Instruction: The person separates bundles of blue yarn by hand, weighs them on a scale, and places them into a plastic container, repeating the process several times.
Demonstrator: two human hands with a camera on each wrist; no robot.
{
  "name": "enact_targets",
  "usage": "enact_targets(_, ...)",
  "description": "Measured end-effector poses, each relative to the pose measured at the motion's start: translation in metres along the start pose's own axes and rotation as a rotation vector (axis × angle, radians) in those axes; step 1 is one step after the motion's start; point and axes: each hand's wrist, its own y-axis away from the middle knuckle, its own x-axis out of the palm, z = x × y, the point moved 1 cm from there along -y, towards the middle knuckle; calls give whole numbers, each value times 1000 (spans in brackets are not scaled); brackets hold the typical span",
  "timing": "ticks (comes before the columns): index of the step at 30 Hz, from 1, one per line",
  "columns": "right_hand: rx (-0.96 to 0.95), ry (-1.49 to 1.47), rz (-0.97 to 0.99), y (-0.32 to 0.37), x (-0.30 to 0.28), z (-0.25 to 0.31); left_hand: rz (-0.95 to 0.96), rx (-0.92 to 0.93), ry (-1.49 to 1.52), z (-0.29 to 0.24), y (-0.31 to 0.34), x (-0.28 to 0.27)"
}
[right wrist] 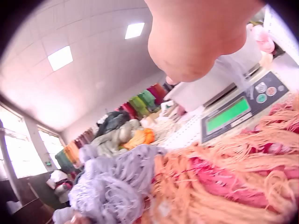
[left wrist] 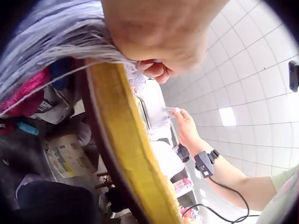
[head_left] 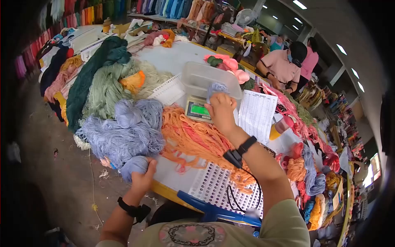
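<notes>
Yarn crowds the bench (head_left: 164, 55), and at its near edge the left hand (head_left: 143, 177) grasps a lavender ball (head_left: 133, 166) beside a lavender heap (head_left: 123, 136). Farther in, the right hand (head_left: 222, 110) meets lavender yarn (head_left: 217, 88) in a tub (head_left: 195, 74) on a scale (head_left: 192, 110); its grip is unclear.

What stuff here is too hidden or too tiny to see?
Any number on the green display: too small in the head view, blurred in the right wrist view.
Printing on the white sheet beside the clear bin: too small, head view.
Most fingers of the left hand: hidden behind the lavender yarn ball, head view.
Whether the right hand grips the lavender bundle in the bin: the hand's back hides its fingertips, head view.
</notes>
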Motion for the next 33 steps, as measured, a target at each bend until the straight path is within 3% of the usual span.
enact_targets(2, -26, -337, 89, -2, -20, 28, 106, -367, 255, -20, -13, -7)
enact_targets(4, 329, -983, 368, 16, -75, 61, 169, -345, 409, -79, -7, 13)
enact_targets(5, 328, -1000, 371, 21, -97, 78, 195, -277, 510, -103, -13, 17)
enact_targets(7, 504, -1661, 567, 29, -132, 105, 213, -213, 607, -136, -22, 26)
enact_targets(9, 463, -1640, 539, 39, -150, 114, 351, -242, 958, -156, -26, 35)
enact_targets(13, 465, -1634, 398, 56, -163, 117, 228, -312, 913, -177, -20, 49)
enact_targets(15, 491, -1625, 382, 65, -160, 116, 192, -172, 937, -183, -20, 54)
enact_targets(30, 671, -1735, 281, 76, -163, 115, 185, -327, 1003, -169, -18, 63)
enact_targets(33, 694, -1741, 252, 77, -161, 115, 211, -272, 933, -169, -17, 63)
